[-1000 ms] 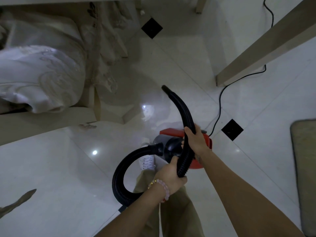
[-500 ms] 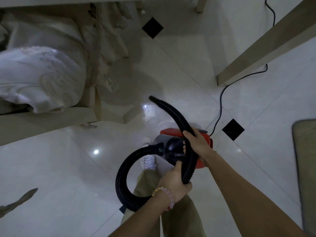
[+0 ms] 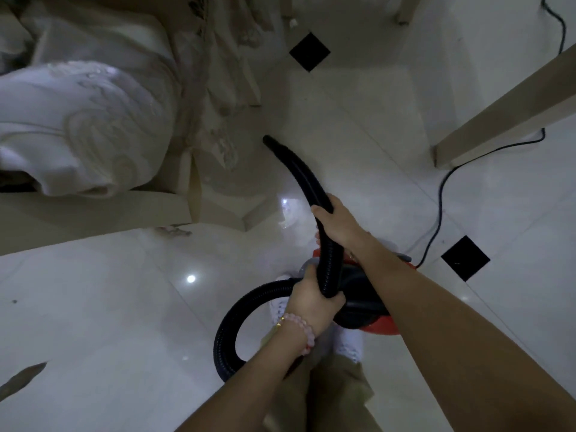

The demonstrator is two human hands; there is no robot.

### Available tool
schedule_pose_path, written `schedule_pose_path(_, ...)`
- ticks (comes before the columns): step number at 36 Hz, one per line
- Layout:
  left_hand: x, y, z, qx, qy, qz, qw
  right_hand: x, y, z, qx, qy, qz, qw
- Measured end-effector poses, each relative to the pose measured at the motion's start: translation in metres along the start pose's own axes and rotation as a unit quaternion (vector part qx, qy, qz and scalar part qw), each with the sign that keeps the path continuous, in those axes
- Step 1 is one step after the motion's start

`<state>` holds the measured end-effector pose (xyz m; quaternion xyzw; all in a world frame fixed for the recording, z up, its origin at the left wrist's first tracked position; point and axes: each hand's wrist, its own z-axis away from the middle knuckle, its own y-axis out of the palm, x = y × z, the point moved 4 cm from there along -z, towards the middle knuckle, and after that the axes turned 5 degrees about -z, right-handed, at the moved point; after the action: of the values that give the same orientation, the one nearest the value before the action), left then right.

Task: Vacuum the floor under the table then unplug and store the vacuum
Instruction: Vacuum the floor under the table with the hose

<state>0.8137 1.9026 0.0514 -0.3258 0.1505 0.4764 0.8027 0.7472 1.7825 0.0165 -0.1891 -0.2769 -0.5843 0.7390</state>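
Note:
A small red and black vacuum (image 3: 371, 319) sits on the white tiled floor between my feet, mostly hidden under my arms. Its black ribbed hose (image 3: 237, 319) loops out to the left and back up to a smooth curved nozzle (image 3: 290, 165) that points toward the carved chair base. My right hand (image 3: 338, 222) grips the hose where the nozzle begins. Lower on the ribbed part, my left hand (image 3: 311, 302), with a bead bracelet at the wrist, holds the hose. The black power cord (image 3: 441, 198) runs from the vacuum up to the right.
A carved beige chair with a white cushion (image 3: 84, 120) fills the upper left. A beige table leg (image 3: 498, 110) slants across the upper right, with the cord passing behind its foot. Black diamond tiles (image 3: 464, 257) mark the floor. My white shoes stand beside the vacuum.
The nozzle has swung left and forward, toward the chair base. My right hand has slid up the hose toward the nozzle, and both arms have reached further out.

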Motion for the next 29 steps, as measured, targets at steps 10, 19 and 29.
schedule_pose_path(10,0.026,0.010,0.007,-0.068,-0.058,0.050,0.995,-0.022,0.043,-0.016,0.126,0.049,0.041,0.990)
schedule_pose_path(19,0.041,0.013,0.010,-0.080,-0.072,0.055,0.993,-0.045,0.050,-0.021,0.106,0.044,0.003,0.993)
schedule_pose_path(29,0.058,-0.003,-0.006,-0.100,-0.058,0.067,0.991,-0.038,0.070,-0.033,0.074,-0.008,-0.009,0.997)
